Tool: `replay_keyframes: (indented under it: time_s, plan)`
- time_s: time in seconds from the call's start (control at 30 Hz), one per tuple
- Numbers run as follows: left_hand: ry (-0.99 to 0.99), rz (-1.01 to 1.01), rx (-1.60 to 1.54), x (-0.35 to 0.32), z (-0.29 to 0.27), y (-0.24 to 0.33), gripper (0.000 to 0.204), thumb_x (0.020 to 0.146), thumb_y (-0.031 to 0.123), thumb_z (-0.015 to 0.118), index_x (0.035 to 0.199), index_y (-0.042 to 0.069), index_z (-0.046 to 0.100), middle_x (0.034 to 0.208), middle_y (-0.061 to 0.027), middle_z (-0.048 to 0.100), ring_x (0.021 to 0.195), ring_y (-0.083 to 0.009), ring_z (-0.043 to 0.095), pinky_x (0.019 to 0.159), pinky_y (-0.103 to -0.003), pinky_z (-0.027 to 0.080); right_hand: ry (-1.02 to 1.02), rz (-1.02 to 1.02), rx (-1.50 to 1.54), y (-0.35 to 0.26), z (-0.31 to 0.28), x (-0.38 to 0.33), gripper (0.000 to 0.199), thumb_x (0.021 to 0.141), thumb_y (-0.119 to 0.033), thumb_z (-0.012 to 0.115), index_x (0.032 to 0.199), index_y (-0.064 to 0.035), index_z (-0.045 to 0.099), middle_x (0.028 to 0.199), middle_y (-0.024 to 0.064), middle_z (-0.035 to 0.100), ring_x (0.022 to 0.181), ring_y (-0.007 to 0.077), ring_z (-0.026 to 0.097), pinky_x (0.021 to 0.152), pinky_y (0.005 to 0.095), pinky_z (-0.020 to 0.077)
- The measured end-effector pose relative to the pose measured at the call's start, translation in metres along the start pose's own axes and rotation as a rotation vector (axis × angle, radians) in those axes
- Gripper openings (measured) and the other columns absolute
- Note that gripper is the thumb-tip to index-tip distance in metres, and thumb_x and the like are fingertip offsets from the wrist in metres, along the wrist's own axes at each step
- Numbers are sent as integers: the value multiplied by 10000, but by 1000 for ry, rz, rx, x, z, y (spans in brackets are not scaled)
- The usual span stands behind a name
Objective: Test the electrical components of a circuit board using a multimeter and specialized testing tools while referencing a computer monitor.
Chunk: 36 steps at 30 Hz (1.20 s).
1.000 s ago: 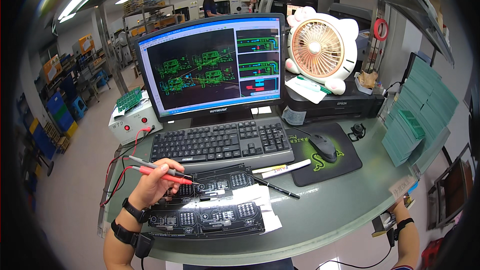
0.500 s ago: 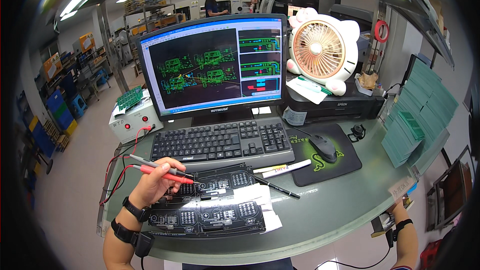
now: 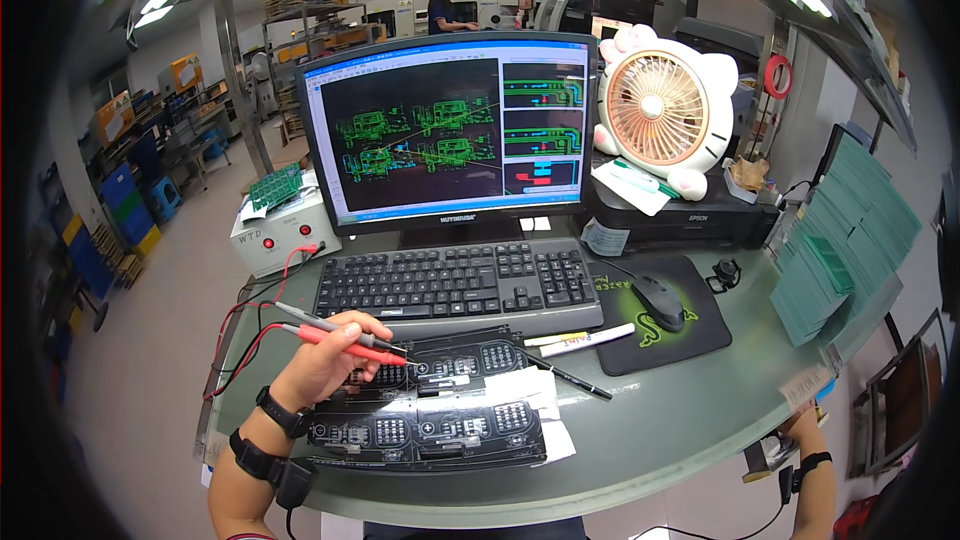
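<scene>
My left hand grips a red test probe and a grey-black one together, their tips resting on the upper left of a black circuit board panel lying on the desk in front of the keyboard. Red and black leads run from the probes to a white tester box at the left. My right hand is low at the desk's right edge, mostly hidden below it; only the wrist with a dark band shows.
A monitor with green board layouts stands behind the keyboard. A mouse sits on a black mat, a pen and white marker lie near the panel. A fan tops a printer. Green boards are stacked right. A person works far behind.
</scene>
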<state>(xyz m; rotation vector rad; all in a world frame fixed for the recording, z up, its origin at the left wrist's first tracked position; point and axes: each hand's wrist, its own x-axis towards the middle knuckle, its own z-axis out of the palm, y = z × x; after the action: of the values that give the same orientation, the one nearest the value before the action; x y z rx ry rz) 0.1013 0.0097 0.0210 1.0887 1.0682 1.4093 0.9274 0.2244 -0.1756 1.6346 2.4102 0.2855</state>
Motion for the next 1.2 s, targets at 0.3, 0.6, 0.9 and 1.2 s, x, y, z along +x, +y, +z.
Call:
replay_keyframes:
  time_s: [0.3,0.6,0.9,1.2]
  plan:
    - [54,58,77,7,-8,-12,363,933,346,523,992,-7,583,897,-80,570,583,-144,555,461,-262,436,303,286,310,-42,-69,-39,668,544,-279,784,1154,-76,603,1204,192,565,1130,404,506,956,467,425]
    - [-49,-45,119,10,8,7,397,961,344,503,1173,15,566,1042,-124,645,757,-135,612,603,-199,496,740,899,853,-102,-12,-95,652,887,-325,630,1391,-17,355,1334,205,480,1196,334,495,1009,409,402]
    - [-4,-43,161,8,14,6,378,962,337,499,1152,21,582,1006,-113,657,737,-127,607,591,-199,487,771,1112,1437,-145,-46,-72,617,981,-409,467,1441,-41,285,1433,169,374,1310,284,377,1065,393,323]
    - [19,-4,-57,5,18,16,234,958,233,507,1021,42,625,940,-86,647,726,-141,628,602,-181,483,699,909,1934,-157,-55,-29,735,958,-623,335,1505,-150,204,1526,54,270,1372,246,299,1051,505,346]
